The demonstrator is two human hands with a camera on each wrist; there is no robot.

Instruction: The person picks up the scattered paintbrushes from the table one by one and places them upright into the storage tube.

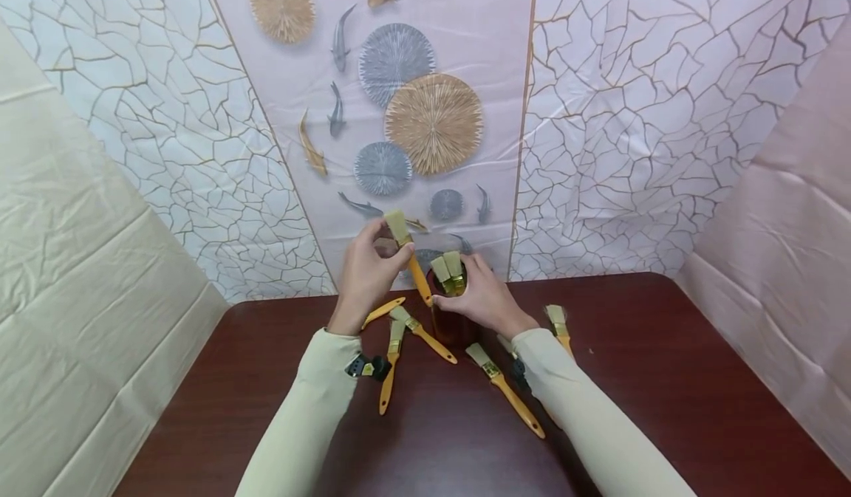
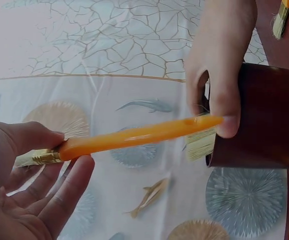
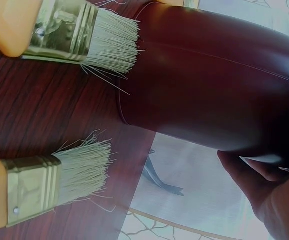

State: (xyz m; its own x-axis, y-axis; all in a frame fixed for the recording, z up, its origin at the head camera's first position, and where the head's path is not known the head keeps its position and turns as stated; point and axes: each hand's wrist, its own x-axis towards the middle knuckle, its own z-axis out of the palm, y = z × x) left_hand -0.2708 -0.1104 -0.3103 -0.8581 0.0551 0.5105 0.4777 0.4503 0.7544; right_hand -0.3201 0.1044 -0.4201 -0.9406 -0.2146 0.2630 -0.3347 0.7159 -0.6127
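My left hand [image 1: 370,269] pinches a paintbrush [image 1: 419,275] near its metal band, bristles up and the orange handle slanting down toward the rim of a dark red cup [image 1: 452,327]. In the left wrist view, thumb and fingers meet around the band of this paintbrush [image 2: 134,138], its handle end overlapping my right thumb. My right hand [image 1: 485,295] grips the cup around its upper rim. Two paintbrushes [image 1: 448,269] stand in the cup with pale bristles up. The right wrist view shows the cup's side [image 3: 204,75] and my right fingers [image 3: 254,185] against it.
Left of the cup lie several loose paintbrushes, one [image 1: 392,364] crossing near another [image 1: 425,336]. In front and right are a paintbrush [image 1: 508,393] and another [image 1: 558,327] partly behind my right sleeve. A patterned cloth [image 1: 598,150] hangs behind the dark table [image 1: 266,408].
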